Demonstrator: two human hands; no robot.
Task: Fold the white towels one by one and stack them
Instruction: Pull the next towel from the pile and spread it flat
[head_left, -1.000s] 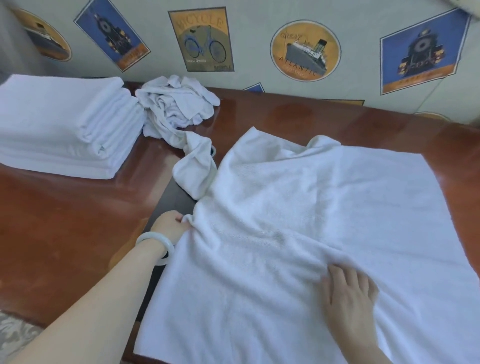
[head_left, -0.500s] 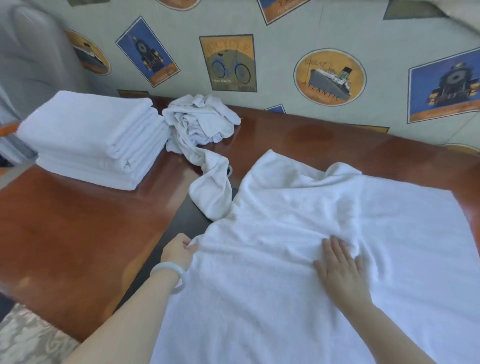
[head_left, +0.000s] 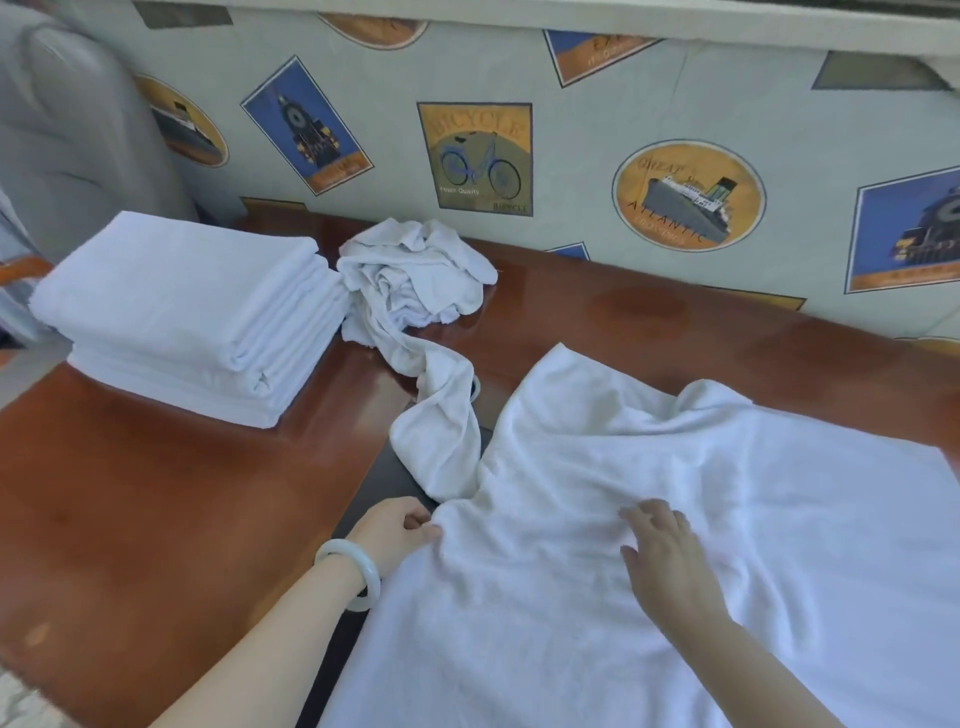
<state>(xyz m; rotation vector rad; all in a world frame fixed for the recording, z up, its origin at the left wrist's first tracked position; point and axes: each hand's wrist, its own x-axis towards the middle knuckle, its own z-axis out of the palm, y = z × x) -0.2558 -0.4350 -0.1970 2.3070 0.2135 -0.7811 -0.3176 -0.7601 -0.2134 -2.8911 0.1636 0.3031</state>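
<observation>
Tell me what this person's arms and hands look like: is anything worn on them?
The left arm and right arm are bare as far as the picture shows, with no sleeves. The left hand and right hand have no gloves, and no ring or watch shows. The one thing worn is a smooth, pale whitish round bangle on the left wrist.

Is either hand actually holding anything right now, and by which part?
The left hand pinches the spread white towel at its left edge. The right hand only rests open on the towel's middle, gripping nothing.
</observation>
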